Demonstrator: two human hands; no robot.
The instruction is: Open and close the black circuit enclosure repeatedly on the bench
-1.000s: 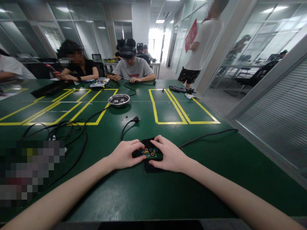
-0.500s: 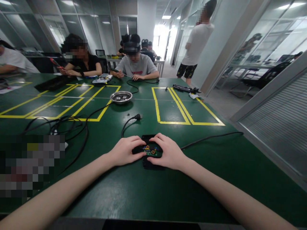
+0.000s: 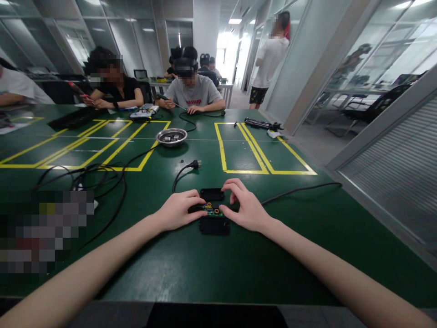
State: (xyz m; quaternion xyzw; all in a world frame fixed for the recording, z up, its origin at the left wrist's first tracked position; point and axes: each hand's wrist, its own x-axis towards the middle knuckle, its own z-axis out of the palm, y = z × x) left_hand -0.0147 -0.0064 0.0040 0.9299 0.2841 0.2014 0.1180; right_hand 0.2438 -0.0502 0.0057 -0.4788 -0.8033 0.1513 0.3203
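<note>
A small green circuit board [image 3: 210, 212] with copper-ringed coils lies in front of me on the green table. My left hand [image 3: 178, 210] pinches its left end, thumb at the near edge and fingers at the far edge. On the board's right side is my right hand [image 3: 248, 208], its thumb tip at the board's edge and its index finger raised apart from the thumb. Beyond the board lies one black plastic case half [image 3: 211, 194]; nearer to me is another black case half [image 3: 214, 227]. Whether the right thumb presses on the board I cannot tell.
A black power plug [image 3: 195, 164] on its cord lies beyond my hands. Further off stands a metal bowl [image 3: 171, 137] with small metal parts. Coiled black cables [image 3: 99, 175] spread at the left, and another cable [image 3: 300, 191] runs right. Several people sit across the table.
My right hand has drawn back to the right and opened, its fingers lifting off the board. The near and far case halves show more fully. My left hand stays at the board.
</note>
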